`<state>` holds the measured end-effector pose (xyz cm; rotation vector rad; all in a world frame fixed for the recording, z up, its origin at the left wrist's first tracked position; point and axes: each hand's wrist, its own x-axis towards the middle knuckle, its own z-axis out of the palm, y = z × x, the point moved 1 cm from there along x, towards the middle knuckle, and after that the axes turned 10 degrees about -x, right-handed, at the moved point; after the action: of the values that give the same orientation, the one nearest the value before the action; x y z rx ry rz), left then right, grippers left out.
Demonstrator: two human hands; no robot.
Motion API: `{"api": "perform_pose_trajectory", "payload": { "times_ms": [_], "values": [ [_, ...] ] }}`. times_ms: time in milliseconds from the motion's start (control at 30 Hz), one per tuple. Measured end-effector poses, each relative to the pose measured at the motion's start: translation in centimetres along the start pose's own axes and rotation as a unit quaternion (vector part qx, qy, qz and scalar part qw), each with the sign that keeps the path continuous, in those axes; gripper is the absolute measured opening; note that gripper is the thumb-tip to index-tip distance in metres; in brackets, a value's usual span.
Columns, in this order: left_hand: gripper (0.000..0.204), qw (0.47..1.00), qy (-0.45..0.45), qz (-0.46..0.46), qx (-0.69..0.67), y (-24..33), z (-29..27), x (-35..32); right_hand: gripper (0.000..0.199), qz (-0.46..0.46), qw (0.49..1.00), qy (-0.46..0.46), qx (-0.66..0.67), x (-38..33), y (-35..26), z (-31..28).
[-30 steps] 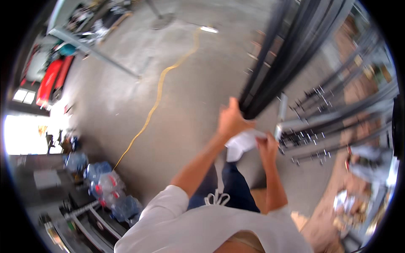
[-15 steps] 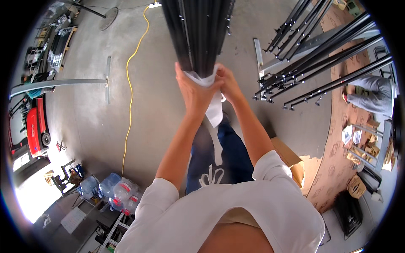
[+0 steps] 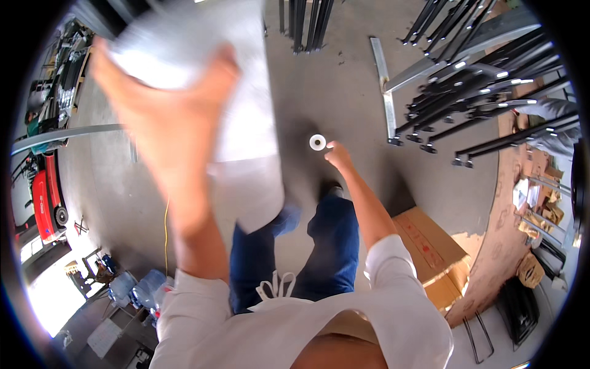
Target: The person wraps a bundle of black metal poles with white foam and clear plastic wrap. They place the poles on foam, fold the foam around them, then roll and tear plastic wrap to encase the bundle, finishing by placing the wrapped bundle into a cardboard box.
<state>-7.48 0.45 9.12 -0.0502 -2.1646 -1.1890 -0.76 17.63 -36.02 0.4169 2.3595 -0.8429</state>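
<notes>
My left hand point(image 3: 175, 117), large and smeared by motion, is raised at the upper left with its thumb and fingers spread round a white sheet wrap point(image 3: 246, 117). The wrap covers the end of a bundle of black rods point(image 3: 101, 18), mostly out of the picture, and its loose lower part hangs over my left leg. Right of it, lower down, my right hand point(image 3: 338, 156) is closed at the edge of a small white roll point(image 3: 312, 147) with a dark hole in its core. Most of its grip on the roll is hidden.
Several black rods point(image 3: 479, 98) rest on a metal stand point(image 3: 387, 98) at right. More black rods point(image 3: 302, 27) appear at the top. An open cardboard box point(image 3: 430, 246) stands by my right leg. A yellow cable point(image 3: 166, 237) and large water bottles point(image 3: 144, 286) lie left.
The rod bundle and my left hand have come up and left, closer to the view. My right hand has left the wrap and now shows the white roll at its fingers.
</notes>
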Motion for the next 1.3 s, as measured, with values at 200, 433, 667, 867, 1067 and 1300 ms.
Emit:
{"api": "perform_pose_trajectory", "payload": {
  "times_ms": [200,433,667,867,1067,1300],
  "values": [
    [0.052,0.995,-0.037,0.073,-0.051,-2.6,1.3,-2.3,0.087,-0.117,0.935,0.101,-0.318,9.3,4.0,13.2],
    [0.064,0.967,-0.089,0.048,-0.233,-2.0,2.3,0.1,0.067,0.091,0.992,0.073,-0.045,14.6,3.8,14.1],
    [0.094,0.996,-0.008,-0.016,-0.084,-1.9,2.2,1.7,0.056,0.1,0.642,-0.232,0.723,0.7,-2.2,5.1],
    [0.094,0.989,-0.019,-0.113,-0.092,0.1,0.4,1.1,0.073,-0.199,0.54,-0.138,0.806,-24.2,-13.5,-12.6],
    [0.09,0.981,-0.069,-0.147,-0.11,3.1,-1.1,1.4,0.1,-0.29,0.637,-0.105,0.707,-34.3,-18.5,-23.3],
    [0.087,0.988,-0.082,-0.117,-0.053,3.8,-3.4,0.1,0.092,-0.264,0.627,-0.109,0.725,-32.1,-21.4,-24.9]
  ]
}}
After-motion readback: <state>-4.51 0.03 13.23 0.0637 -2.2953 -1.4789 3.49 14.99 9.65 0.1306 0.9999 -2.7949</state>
